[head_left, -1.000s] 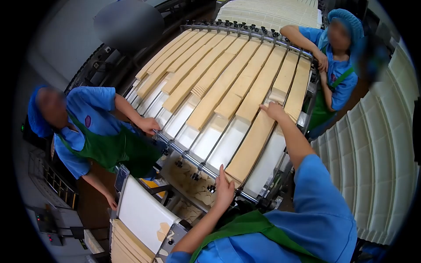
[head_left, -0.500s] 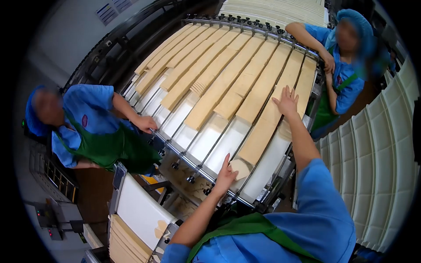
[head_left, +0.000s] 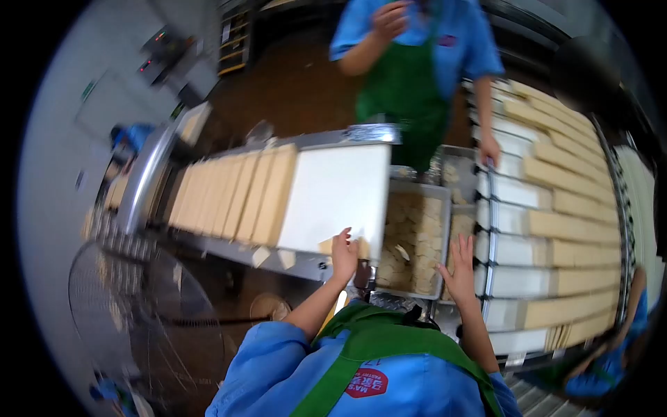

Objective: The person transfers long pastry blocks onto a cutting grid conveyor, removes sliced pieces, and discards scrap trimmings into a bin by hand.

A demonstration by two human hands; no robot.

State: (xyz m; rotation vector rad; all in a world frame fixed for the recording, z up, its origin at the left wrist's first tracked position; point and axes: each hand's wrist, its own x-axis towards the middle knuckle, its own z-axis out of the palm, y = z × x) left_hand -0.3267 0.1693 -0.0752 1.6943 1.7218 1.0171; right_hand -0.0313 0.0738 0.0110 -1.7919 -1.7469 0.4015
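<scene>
My left hand (head_left: 343, 257) is at the near corner of a white belt (head_left: 337, 191), its fingers loosely bent and slightly apart. Small pale dough-like scraps (head_left: 325, 246) show on either side of it; I cannot make out whether the fingertips touch them. My right hand (head_left: 460, 272) holds nothing, fingers spread, above the right rim of a metal bin (head_left: 436, 286). Inside that bin lie many pale offcuts (head_left: 424, 236).
Stacked pale sheets (head_left: 236, 194) stand on the belt's left part. At right, long pale slabs (head_left: 577, 226) lie in lanes on a white table with metal rods. A co-worker in a green apron (head_left: 403, 90) stands across from me, one hand at the rods. A wire-guarded fan (head_left: 139, 313) is lower left.
My view has swung left toward the belt. My right hand has come off the long slab, and my left hand has moved from the small slice on the rodded table to the belt corner.
</scene>
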